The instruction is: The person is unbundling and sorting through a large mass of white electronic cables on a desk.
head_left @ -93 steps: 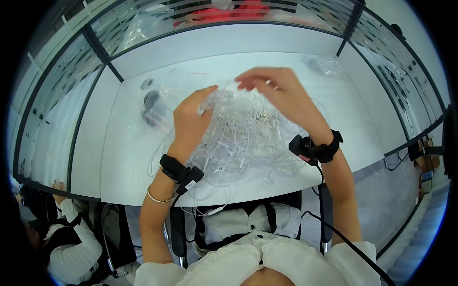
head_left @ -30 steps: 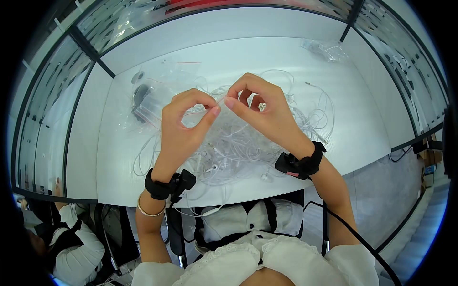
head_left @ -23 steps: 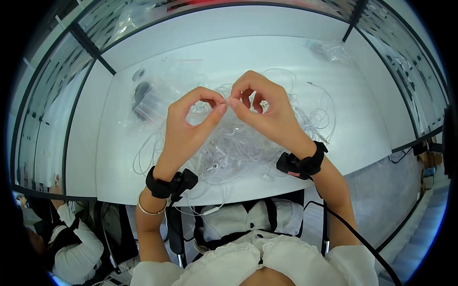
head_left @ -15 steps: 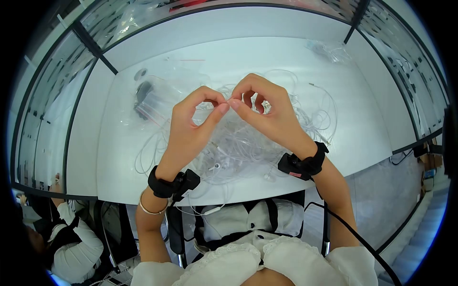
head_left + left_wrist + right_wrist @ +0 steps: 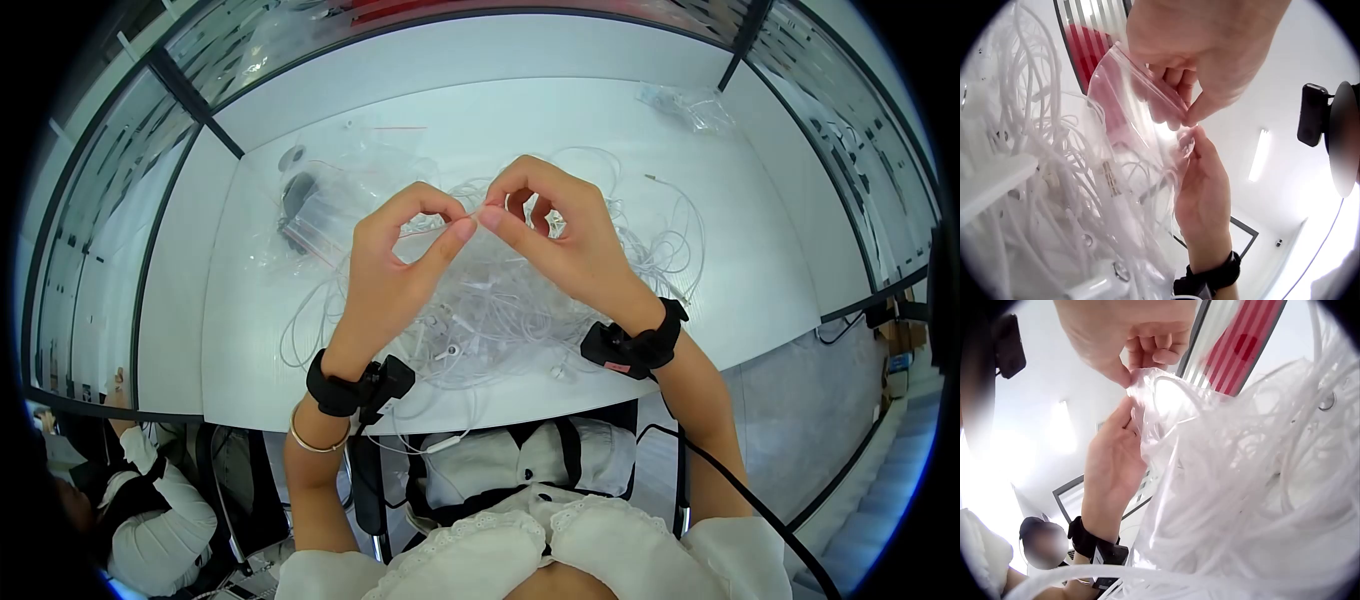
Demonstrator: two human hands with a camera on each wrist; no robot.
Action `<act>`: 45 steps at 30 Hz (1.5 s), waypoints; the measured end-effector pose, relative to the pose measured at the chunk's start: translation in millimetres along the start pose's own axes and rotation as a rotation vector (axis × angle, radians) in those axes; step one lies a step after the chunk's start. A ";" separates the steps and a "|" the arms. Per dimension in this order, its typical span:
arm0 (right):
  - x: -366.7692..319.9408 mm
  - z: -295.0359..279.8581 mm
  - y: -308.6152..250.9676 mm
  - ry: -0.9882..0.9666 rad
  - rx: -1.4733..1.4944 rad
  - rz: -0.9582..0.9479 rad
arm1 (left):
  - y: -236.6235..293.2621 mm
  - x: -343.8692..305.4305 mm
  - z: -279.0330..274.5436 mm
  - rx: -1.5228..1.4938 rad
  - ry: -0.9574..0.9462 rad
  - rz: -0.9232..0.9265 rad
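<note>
A clear plastic bag with a reddish seal line (image 5: 1147,81) hangs between both hands, above a heap of white cables (image 5: 500,310). My left hand (image 5: 395,250) pinches the bag's top edge between thumb and index finger. Close beside it, my right hand (image 5: 560,225) pinches the same edge, its other fingers curled. In the right wrist view the bag (image 5: 1160,406) shows a white cable through or behind its film; whether that cable lies inside, I cannot tell. The fingertips of the two hands nearly meet.
Clear bags and a dark grey item (image 5: 298,200) lie on the table's left. Another clear bag (image 5: 690,105) is at the back right. A cable with a metal tip (image 5: 690,215) lies right of the heap. Partitions surround the table; another person (image 5: 160,510) sits at lower left.
Since the earliest frame, the hands have come together and lowered, and the right hand now pinches the bag edge. Over the last second they have shifted only slightly, fingertips close together.
</note>
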State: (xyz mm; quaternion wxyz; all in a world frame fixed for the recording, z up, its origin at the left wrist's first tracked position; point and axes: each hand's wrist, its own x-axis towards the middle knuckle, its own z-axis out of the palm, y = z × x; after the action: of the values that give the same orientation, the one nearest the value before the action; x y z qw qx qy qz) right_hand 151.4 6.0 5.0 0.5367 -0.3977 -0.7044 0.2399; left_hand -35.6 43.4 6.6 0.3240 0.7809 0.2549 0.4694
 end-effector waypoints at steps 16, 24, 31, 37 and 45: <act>1.3 0.1 0.3 0.066 0.010 0.004 | 1.7 0.3 1.6 0.058 0.050 0.014; 2.1 -2.5 0.7 0.020 0.002 0.080 | -1.2 -0.2 0.3 0.066 0.050 0.017; 0.7 -3.4 -0.6 0.003 0.021 0.103 | 1.5 -0.6 1.2 0.050 0.028 0.002; 2.0 1.6 0.5 0.020 0.079 0.099 | -5.8 -1.8 -0.2 0.105 0.056 0.001; 1.2 -6.1 4.9 0.033 0.102 0.103 | -2.5 -0.3 -0.6 0.037 0.060 -0.010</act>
State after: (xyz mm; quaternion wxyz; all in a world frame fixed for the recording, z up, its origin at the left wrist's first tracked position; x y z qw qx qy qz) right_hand 158.5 9.2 3.8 0.5548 -0.4097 -0.6608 0.2962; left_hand -36.5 45.0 4.7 0.3043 0.7710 0.2770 0.4860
